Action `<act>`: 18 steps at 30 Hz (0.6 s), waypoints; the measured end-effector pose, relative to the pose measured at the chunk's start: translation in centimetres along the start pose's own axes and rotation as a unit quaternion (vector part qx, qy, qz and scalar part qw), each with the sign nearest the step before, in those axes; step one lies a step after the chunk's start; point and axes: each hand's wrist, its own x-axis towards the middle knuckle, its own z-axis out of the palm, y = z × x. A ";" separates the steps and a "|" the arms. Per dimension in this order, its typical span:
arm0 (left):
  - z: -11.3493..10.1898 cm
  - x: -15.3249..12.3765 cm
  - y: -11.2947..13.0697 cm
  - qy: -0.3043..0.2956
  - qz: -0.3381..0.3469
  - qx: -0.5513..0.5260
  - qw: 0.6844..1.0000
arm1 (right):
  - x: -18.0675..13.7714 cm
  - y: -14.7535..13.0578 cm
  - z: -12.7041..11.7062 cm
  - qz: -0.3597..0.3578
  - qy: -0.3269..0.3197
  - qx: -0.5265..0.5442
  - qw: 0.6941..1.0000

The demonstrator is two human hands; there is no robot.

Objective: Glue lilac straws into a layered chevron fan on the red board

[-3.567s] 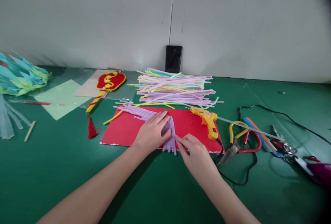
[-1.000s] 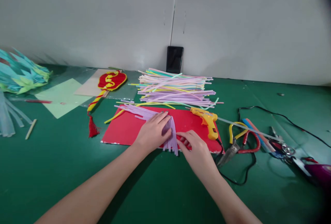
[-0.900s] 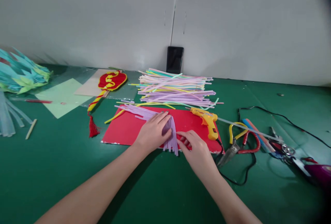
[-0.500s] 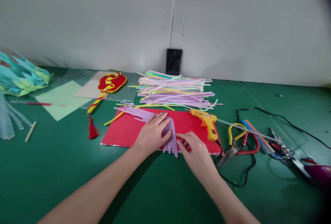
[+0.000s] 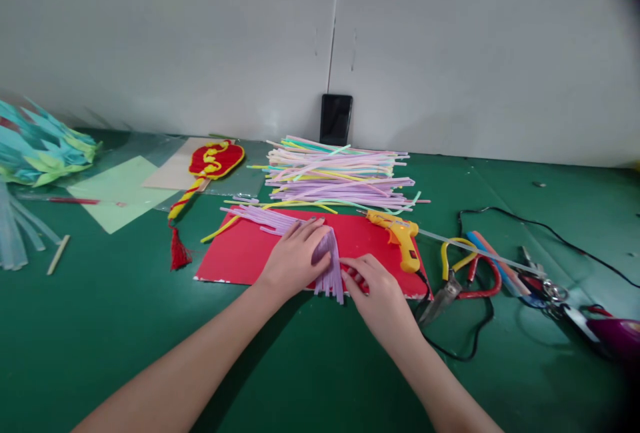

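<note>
Lilac pipe cleaners (image 5: 330, 278) lie bent at an angle on a red board (image 5: 235, 263), one part running to the upper left and the other hanging toward me over the near edge. My left hand (image 5: 297, 253) rests flat on the bend, fingers stretched out, and covers part of the bundle. At the bundle's right edge my right hand (image 5: 370, 279) is curled, with thumb and forefinger pinched on the outermost lilac pipe cleaner. A yellow glue gun (image 5: 400, 236) lies on the board to the right.
Behind the board is a pile of pastel pipe cleaners (image 5: 340, 173), with a phone (image 5: 336, 119) against the wall. Pliers (image 5: 447, 293), a cord and scissors (image 5: 575, 323) lie right. To the left are a red-and-yellow fan ornament (image 5: 215, 159), green paper (image 5: 117, 193) and blue-green strips (image 5: 45, 146).
</note>
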 end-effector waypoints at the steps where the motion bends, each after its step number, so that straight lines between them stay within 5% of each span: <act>1: 0.0 0.0 0.0 0.000 0.000 0.000 1.000 | 0.0 0.0 0.0 0.000 0.000 0.000 1.000; 18: 0.1 0.0 0.0 -0.002 0.001 0.010 1.000 | 0.0 -0.2 -0.1 0.023 -0.021 0.007 0.999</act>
